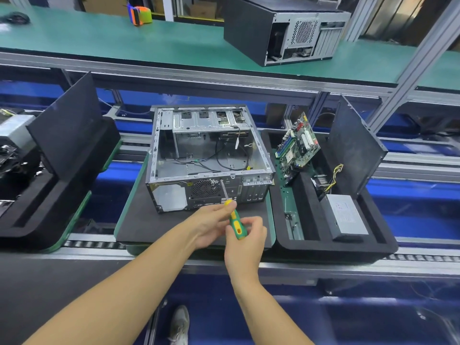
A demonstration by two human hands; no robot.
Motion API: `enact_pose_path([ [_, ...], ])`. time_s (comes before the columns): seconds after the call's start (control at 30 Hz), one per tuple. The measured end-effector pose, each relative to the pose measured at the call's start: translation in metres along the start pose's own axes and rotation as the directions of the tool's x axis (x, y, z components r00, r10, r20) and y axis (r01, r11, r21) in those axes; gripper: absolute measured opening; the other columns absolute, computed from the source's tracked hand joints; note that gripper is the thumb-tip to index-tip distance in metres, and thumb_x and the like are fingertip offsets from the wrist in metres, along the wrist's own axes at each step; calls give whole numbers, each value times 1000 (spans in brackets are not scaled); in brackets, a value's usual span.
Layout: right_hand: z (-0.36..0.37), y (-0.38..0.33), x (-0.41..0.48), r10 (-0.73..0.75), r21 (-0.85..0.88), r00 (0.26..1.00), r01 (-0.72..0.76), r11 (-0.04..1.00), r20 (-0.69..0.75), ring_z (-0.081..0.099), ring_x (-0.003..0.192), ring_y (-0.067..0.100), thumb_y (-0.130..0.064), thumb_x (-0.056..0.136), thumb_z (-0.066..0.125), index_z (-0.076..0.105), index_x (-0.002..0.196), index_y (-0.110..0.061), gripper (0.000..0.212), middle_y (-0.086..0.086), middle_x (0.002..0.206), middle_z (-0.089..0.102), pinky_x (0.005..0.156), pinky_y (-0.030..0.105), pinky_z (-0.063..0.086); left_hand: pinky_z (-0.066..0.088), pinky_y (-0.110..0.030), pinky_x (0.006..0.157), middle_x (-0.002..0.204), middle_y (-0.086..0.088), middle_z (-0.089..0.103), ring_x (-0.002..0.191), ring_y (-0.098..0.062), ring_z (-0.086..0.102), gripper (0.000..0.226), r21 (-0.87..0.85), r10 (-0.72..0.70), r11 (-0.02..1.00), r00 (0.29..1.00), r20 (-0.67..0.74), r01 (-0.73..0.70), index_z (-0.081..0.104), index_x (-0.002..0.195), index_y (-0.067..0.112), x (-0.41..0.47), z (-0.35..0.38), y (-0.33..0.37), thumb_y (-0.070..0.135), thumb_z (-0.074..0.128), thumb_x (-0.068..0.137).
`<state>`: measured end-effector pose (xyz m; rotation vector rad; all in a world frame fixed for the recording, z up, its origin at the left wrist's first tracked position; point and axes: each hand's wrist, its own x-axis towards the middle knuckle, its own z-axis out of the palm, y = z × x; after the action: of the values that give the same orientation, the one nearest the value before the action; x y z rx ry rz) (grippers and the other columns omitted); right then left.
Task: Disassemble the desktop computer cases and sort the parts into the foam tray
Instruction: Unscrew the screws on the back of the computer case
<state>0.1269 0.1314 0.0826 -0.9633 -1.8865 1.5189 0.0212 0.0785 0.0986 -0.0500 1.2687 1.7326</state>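
1. Conveyor-line pallet [146,220] carries the opened computer case [171,195] toward its far edge; the foam tray [336,249] sits beside it, to the right.
2. Left hand [211,222] pinches the screwdriver [236,224] collar, right hand [247,242] grips its handle, tip on the case's rear panel.

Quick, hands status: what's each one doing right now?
Left hand: pinches the screwdriver at the top of its handle, near the shaft.
Right hand: grips the screwdriver's handle end.

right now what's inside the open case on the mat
Loose black cables lie on the bare metal floor of the open case, with a drive cage at its far end. The cage's interior and the floor just behind the near wall are hidden.
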Motion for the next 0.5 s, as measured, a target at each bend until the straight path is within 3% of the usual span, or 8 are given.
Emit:
enact_pose_path([
  [0.1, -3, 2, 1, -150, 1, 985, 151, 989, 79, 55, 91, 2, -18, 88, 73, 44, 100, -43, 41, -8, 105, 43, 77, 14, 49, 60, -33, 70, 79, -9, 74, 71, -17, 73, 31, -44, -17, 999, 996, -83, 14, 69, 100, 0, 3, 5, 3, 17, 78, 75],
  [0.13, -5, 2, 1, -79, 70, 990, 71, 995, 113, 57, 88, 5, -27, 88, 74, 44, 105, -40, 36, -5, 106, 46, 77, 19, 53, 61, -33, 70, 84, -12, 74, 75, -19, 74, 25, -76, -20, 997, 996, -81, 14, 69, 100, -1, 4, 5, 4, 12, 75, 79],
  [0.2, -6, -2, 0, 229, 311, 940, -303, 901, 254, 60, 76, 13, -47, 96, 62, 49, 114, -28, 29, 4, 97, 54, 64, 36, 58, 62, -32, 71, 92, -17, 74, 82, -22, 75, 17, -154, -2, 988, 999, -35, -3, 66, 106, -6, 2, 3, 5, 2, 62, 92],
  [0.23, -6, -3, 0, 348, 389, 869, -473, 790, 351, 60, 69, 17, -53, 99, 52, 53, 116, -21, 36, 8, 88, 56, 55, 38, 56, 62, -32, 72, 98, -19, 74, 87, -23, 75, 19, -190, 5, 982, 1000, -12, -7, 64, 112, -8, 2, 1, 5, -2, 56, 95],
  [0.3, -3, -3, 0, 413, 436, 801, -587, 682, 433, 59, 58, 19, -54, 103, 41, 55, 117, -13, 46, 10, 72, 59, 46, 34, 51, 62, -34, 72, 115, -20, 71, 97, -25, 74, 28, -238, -14, 971, 1000, 20, 18, 58, 123, -9, 1, 1, 5, -6, 48, 98],
  [0.37, 1, -4, 0, 387, 470, 838, -538, 699, 384, 58, 55, 16, -40, 105, 46, 52, 113, -9, 32, 9, 72, 60, 45, 33, 50, 59, -32, 71, 126, -16, 68, 103, -22, 72, 31, -226, -66, 971, 997, 45, 74, 55, 129, -5, -1, 2, 7, 0, 47, 100],
  [0.43, 3, -1, -1, 309, 406, 907, -407, 818, 287, 61, 56, 14, -24, 103, 53, 49, 108, -16, 11, 6, 76, 61, 50, 34, 54, 55, -31, 68, 130, -11, 67, 109, -21, 67, 34, -106, -127, 986, 990, 56, 133, 56, 128, 3, -3, 3, 9, 23, 55, 101],
  [0.5, 4, 5, -2, 211, 246, 953, -263, 933, 218, 66, 54, 16, -20, 100, 56, 45, 100, -30, 15, 3, 77, 66, 56, 31, 56, 49, -30, 50, 113, -10, 69, 93, -26, 63, 48, 58, -135, 989, 991, 18, 133, 58, 121, 8, -3, 5, 7, 42, 68, 89],
])
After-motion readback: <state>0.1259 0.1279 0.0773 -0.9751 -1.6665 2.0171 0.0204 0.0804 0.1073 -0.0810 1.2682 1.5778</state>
